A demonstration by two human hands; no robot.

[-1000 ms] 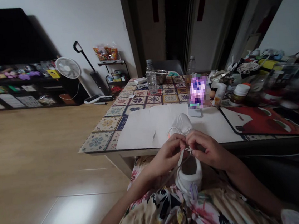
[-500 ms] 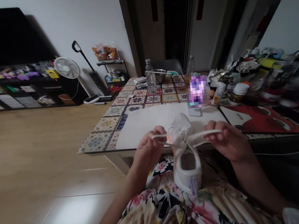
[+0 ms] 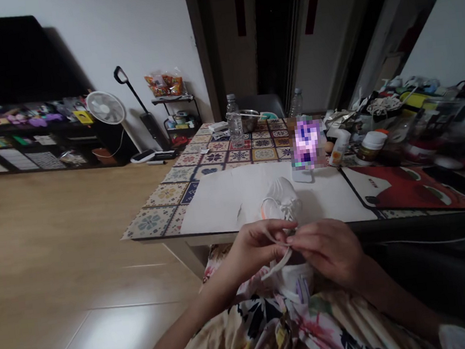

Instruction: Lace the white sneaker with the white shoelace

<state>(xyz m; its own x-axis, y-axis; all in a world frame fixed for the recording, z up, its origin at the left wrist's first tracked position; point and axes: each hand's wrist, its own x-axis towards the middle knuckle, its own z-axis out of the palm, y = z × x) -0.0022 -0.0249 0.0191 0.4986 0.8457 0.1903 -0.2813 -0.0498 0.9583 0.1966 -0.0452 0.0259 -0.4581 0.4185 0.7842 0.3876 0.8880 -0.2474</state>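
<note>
White sneaker (image 3: 281, 202) resting on a floral dress (image 3: 267, 327), its toe reaching over the near edge of the bench (image 3: 154, 222) above a paper sheet (image 3: 215, 210). Left hand (image 3: 253, 250) and right hand (image 3: 329, 247) shown with fingers (image 3: 302, 237) closed, pinching a white shoelace (image 3: 278, 264).

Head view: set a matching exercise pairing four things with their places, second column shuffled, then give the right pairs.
Things:
1. White flat shoelace
2. Clear plastic water bottle
3. White standing fan
4. Red printed desk mat

Places:
A. Right of the white paper sheet
B. On the wooden floor
C. Pinched by the left hand and right hand
D. Far end of the patterned tiled table

Pairs: 1-C, 2-D, 3-B, 4-A
</note>
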